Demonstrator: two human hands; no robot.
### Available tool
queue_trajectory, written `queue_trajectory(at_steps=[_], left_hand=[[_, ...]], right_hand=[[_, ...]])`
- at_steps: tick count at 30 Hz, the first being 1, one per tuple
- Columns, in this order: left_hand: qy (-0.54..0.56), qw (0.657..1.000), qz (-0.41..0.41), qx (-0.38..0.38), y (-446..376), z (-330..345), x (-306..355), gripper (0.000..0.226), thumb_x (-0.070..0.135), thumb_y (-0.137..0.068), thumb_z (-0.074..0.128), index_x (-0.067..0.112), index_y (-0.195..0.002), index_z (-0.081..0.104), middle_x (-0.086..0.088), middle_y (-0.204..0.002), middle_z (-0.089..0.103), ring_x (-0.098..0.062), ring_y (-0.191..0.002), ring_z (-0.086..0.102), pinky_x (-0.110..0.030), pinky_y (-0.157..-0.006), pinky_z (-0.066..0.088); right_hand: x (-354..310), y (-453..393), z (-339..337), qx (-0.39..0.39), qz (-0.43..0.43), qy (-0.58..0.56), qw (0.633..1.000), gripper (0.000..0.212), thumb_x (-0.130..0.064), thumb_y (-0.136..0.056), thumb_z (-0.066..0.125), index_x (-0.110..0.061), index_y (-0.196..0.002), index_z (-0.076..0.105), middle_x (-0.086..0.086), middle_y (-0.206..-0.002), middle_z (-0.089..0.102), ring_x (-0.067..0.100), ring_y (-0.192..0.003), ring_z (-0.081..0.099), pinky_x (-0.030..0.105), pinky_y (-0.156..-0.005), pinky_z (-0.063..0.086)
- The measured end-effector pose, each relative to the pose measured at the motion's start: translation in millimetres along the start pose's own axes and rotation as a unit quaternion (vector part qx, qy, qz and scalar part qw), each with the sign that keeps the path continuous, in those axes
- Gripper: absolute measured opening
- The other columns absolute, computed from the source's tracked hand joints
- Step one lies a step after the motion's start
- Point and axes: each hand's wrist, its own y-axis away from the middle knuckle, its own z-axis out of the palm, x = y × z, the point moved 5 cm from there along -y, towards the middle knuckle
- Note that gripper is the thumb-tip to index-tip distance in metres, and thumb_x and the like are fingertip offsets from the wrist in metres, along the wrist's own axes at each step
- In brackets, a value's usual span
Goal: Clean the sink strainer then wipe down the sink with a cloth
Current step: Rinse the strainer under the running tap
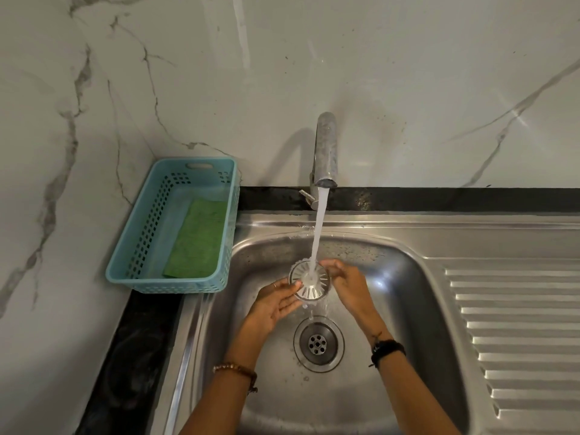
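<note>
A round metal sink strainer (301,274) with radial slots is held over the steel sink (417,277), under running water from the faucet (326,149). My left hand (276,304) supports the strainer from below at its left edge, fingers under the rim. From the right, my right hand (345,282) pinches the rim with curled fingers. Water spills off the strainer down toward the open drain (318,343). A green cloth (197,240) lies flat in a blue basket (125,243) left of the sink.
The ribbed draining board (518,334) extends to the right of the basin. A black counter strip (131,350) runs along the left and back of the sink. Marble wall panels stand behind and to the left.
</note>
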Motion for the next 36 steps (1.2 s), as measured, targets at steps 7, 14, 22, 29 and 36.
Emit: queue_trajectory(at_steps=[7, 14, 22, 29, 36], left_hand=[[-0.407, 0.885, 0.210, 0.087, 1, 8, 18, 0.015, 0.008, -0.074, 0.073, 0.009, -0.089, 0.074, -0.009, -0.089, 0.074, -0.016, -0.081, 0.067, -0.029, -0.081, 0.051], [-0.628, 0.693, 0.340, 0.105, 14, 20, 13, 0.021, 0.027, -0.092, 0.054, 0.025, -0.106, 0.068, -0.001, -0.097, 0.073, -0.015, -0.081, 0.065, -0.023, -0.070, 0.050], [-0.620, 0.611, 0.482, 0.105, 37, 25, 14, 0.021, 0.005, -0.067, 0.078, 0.016, -0.084, 0.074, -0.001, -0.087, 0.076, -0.015, -0.073, 0.072, -0.024, -0.056, 0.058], [-0.526, 0.727, 0.441, 0.024, 42, 10, -15, 0.034, 0.017, -0.085, 0.059, 0.025, -0.118, 0.061, 0.006, -0.131, 0.057, -0.003, -0.119, 0.048, -0.020, -0.100, 0.041], [-0.353, 0.869, 0.336, 0.088, 57, -5, -25, 0.026, 0.007, -0.081, 0.067, 0.022, -0.102, 0.070, 0.020, -0.089, 0.067, 0.009, -0.082, 0.063, -0.012, -0.080, 0.051]], right_hand=[[-109, -69, -33, 0.111, -0.185, 0.078, 0.973, 0.023, -0.019, -0.092, 0.056, -0.010, -0.113, 0.061, 0.005, -0.111, 0.061, 0.014, -0.091, 0.058, 0.020, -0.081, 0.050], [-90, -105, -6, -0.030, 0.047, -0.227, 0.972, 0.025, -0.028, -0.097, 0.045, -0.018, -0.081, 0.062, 0.002, -0.083, 0.062, 0.018, -0.080, 0.051, 0.028, -0.074, 0.044], [-10, -22, -8, 0.047, 0.102, -0.128, 0.985, 0.016, -0.025, -0.087, 0.062, -0.012, -0.096, 0.064, 0.002, -0.094, 0.066, 0.016, -0.085, 0.060, 0.023, -0.071, 0.048], [20, 39, -9, 0.094, 0.059, -0.005, 0.994, 0.013, -0.005, -0.084, 0.062, -0.018, -0.084, 0.065, -0.002, -0.080, 0.068, 0.015, -0.075, 0.064, 0.022, -0.062, 0.053], [1, 83, -19, 0.094, -0.103, 0.179, 0.974, 0.008, -0.018, -0.088, 0.061, -0.020, -0.094, 0.067, -0.010, -0.088, 0.067, 0.007, -0.077, 0.062, 0.017, -0.067, 0.049]])
